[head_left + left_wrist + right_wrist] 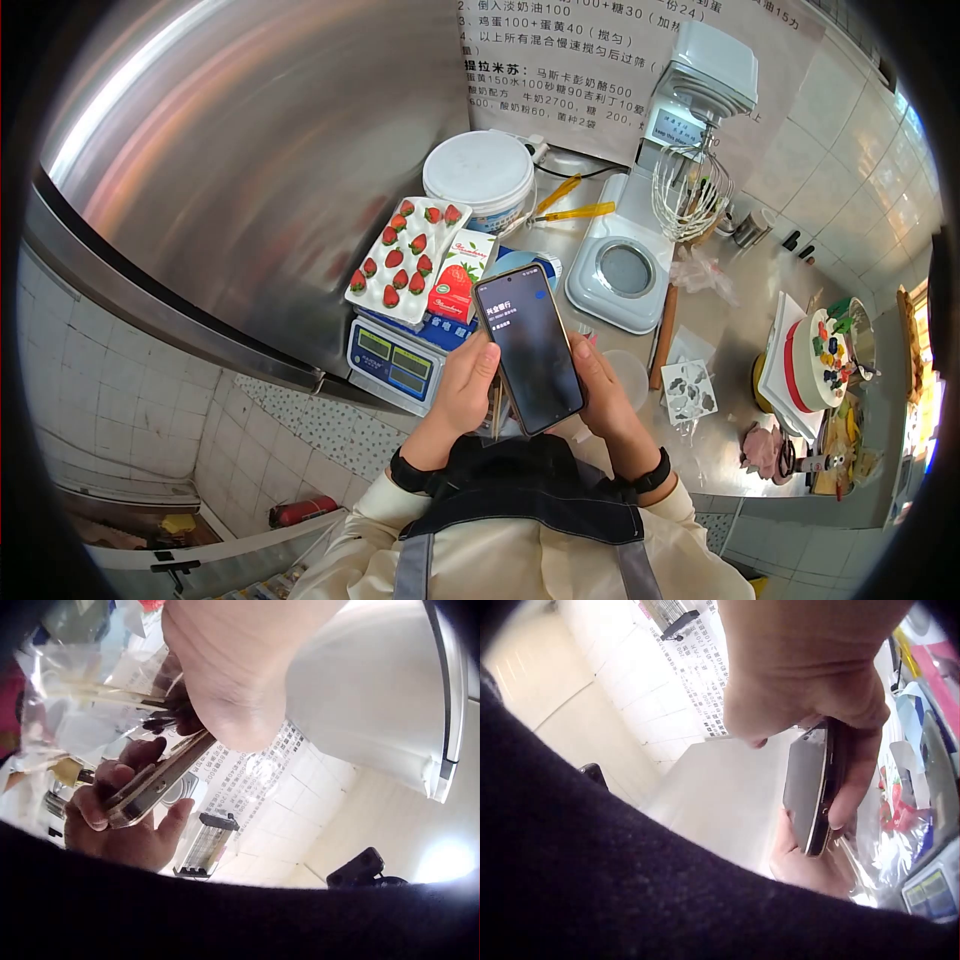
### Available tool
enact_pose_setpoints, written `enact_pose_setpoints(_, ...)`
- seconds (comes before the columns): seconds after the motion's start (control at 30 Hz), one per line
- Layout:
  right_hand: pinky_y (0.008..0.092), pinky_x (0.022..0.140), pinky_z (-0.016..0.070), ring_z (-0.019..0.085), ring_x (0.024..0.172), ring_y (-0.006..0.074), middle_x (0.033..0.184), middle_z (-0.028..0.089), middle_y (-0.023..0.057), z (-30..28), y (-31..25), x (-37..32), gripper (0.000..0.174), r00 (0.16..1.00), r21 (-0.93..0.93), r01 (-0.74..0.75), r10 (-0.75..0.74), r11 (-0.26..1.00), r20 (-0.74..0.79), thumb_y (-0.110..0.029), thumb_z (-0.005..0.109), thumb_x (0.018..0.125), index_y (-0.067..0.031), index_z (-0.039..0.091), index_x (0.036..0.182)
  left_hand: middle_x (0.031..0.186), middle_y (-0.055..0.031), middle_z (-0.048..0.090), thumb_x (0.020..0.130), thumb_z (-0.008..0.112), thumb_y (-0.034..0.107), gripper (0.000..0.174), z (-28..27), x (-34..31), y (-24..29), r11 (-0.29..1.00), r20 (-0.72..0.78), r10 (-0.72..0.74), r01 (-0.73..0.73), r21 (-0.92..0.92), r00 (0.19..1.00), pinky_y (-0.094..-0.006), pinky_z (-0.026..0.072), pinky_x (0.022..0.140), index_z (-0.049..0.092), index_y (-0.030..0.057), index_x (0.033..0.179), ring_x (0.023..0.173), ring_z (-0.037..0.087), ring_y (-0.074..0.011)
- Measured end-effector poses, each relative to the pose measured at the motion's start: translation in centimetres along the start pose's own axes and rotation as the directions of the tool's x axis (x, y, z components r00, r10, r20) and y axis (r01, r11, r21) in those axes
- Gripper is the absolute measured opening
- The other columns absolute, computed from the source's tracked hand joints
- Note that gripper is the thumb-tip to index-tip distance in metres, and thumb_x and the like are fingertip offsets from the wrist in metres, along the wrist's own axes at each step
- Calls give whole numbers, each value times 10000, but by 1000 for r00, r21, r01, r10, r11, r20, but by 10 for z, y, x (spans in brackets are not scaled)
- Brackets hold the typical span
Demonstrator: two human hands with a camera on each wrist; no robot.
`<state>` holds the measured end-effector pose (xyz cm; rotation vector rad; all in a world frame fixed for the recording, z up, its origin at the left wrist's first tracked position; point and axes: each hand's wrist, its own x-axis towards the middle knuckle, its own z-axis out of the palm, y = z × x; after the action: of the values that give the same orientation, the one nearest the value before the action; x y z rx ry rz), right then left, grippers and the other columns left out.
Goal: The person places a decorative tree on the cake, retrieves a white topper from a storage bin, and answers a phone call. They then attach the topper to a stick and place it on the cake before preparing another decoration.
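A phone [530, 350] with a dark lit screen is held upright between both hands in the head view. The left hand [468, 385] grips its left edge, thumb along the side; the right hand [607, 395] grips the right edge. In the left wrist view the phone [154, 784] shows edge-on, with the left hand [240, 667] above it and the right hand [131, 832] beyond. The right wrist view shows the phone [814, 791] between the right hand [810, 682] and the left hand [814, 870]. Fingers behind the phone are partly hidden.
Left of the phone, a strawberry tray [400, 262] and a red-white carton [463, 275] sit above a scale [395, 360]. Behind are a white bucket [480, 170] and yellow-handled tool [575, 211]. A mixer [625, 250] stands right of them; a decorated cake [815, 365] is far right.
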<state>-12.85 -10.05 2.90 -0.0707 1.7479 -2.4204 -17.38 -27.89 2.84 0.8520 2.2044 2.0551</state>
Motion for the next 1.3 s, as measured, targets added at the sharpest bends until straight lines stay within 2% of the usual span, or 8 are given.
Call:
enact_pose_setpoints(0.17, 357, 944, 390, 470, 1147, 270, 1251, 463, 185, 4, 1, -2, 749, 995, 299, -54, 27, 953, 91, -598, 262, 885, -8, 275, 1347, 1100, -131, 548, 965, 302, 284, 417, 6, -2, -3, 916, -10, -133, 119, -384, 991, -316, 364, 892, 501, -37, 1140, 1013, 507, -206)
enact_pose_setpoints(0.23, 411, 995, 358, 451, 1177, 312, 1312, 406, 185, -2, 14, -1, 767, 868, 614, -350, -2, 707, 497, -619, 239, 872, -32, 229, 1364, 1004, -93, 570, 966, 307, 308, 431, -1, -3, 1, 933, 63, -182, 193, -303, 981, -251, 426, 752, 489, -28, 1164, 856, 538, -131)
enact_pose_setpoints(0.33, 453, 994, 353, 454, 1163, 353, 1324, 387, 194, 8, 9, -8, 777, 902, 595, -357, 99, 721, 421, -627, 199, 868, -33, 219, 1368, 820, -13, 566, 962, 324, 345, 442, 2, 0, 7, 855, 120, -251, 278, -437, 961, -140, 307, 405, 474, 0, 1193, 531, 431, 2)
enact_pose_setpoints(0.43, 474, 991, 350, 450, 1160, 382, 1322, 384, 211, 12, 6, -8, 714, 938, 561, -318, 166, 765, 306, -568, 170, 901, -30, 221, 1368, 831, -17, 563, 959, 336, 351, 435, -8, -3, 5, 692, 315, -271, 412, -593, 909, -143, 330, 426, 478, 14, 1194, 551, 444, -8)
enact_pose_setpoints(0.5, 501, 976, 356, 460, 1134, 418, 1310, 392, 225, 13, 5, -5, 666, 886, 845, -428, -37, 321, 463, -517, 188, 915, -28, 230, 1365, 796, -2, 538, 961, 333, 349, 430, -6, -3, 1, 696, 304, -313, 435, -571, 900, -153, 355, 469, 480, 17, 1192, 563, 448, -20)
enact_pose_setpoints(0.53, 527, 956, 368, 472, 1110, 440, 1291, 410, 234, 11, 7, -4, 655, 910, 729, -348, 26, 589, 414, -505, 218, 913, -24, 250, 1356, 771, 7, 518, 962, 330, 349, 430, -3, -2, 0, 798, 231, -303, 379, -470, 925, -161, 364, 493, 480, 16, 1190, 573, 450, -29)
enact_pose_setpoints(1.1, 474, 793, 496, 578, 932, 336, 1130, 525, 215, -75, -17, 2, 640, 1000, 706, 1, 16, 708, -18, -552, 308, 884, -43, 388, 1265, 1154, -171, 543, 962, 234, 301, 514, -28, 8, -11, 990, -104, -63, 49, -131, 993, -311, 348, 952, 490, -95, 1166, 1071, 507, -214)
enact_pose_setpoints(1.3, 319, 733, 473, 552, 875, 208, 1047, 536, 105, -125, 5, 28, 543, 975, 218, 30, 19, 976, -220, -473, 380, 899, -144, 320, 1327, 1181, -157, 530, 947, 299, 222, 424, -31, 9, -12, 982, -94, -70, 52, -183, 993, -295, 339, 957, 484, -78, 1183, 1087, 499, -204)
